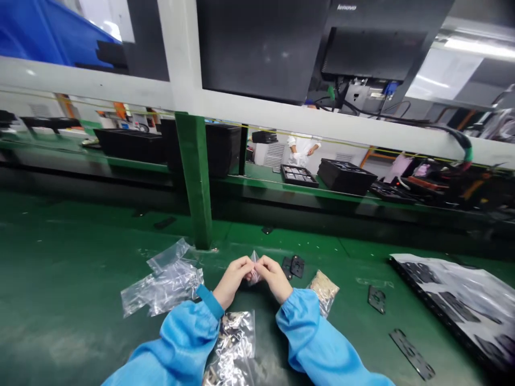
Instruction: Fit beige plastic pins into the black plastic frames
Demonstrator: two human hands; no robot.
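Note:
My left hand [235, 277] and my right hand [275, 274] meet in the middle of the green bench, fingertips pinched on a small clear plastic bag [254, 258]. What the bag contains, if anything, I cannot make out. Below my wrists lies a larger clear bag of small metal parts [237, 343]. Left of my left hand is a loose pile of clear plastic bags [171, 284]. Just beyond my right hand rest two small black plates [296, 266]. A bag of tan-coloured pieces [323, 289] sits beside my right sleeve.
At the right stands a black tray [434, 305] of dark plates, partly covered by clear plastic. Loose black plates [411, 354] lie near it. A green post [195, 187] rises behind my hands. Across the shelf, a co-worker in white [302, 147] stands near black boxes [346, 176].

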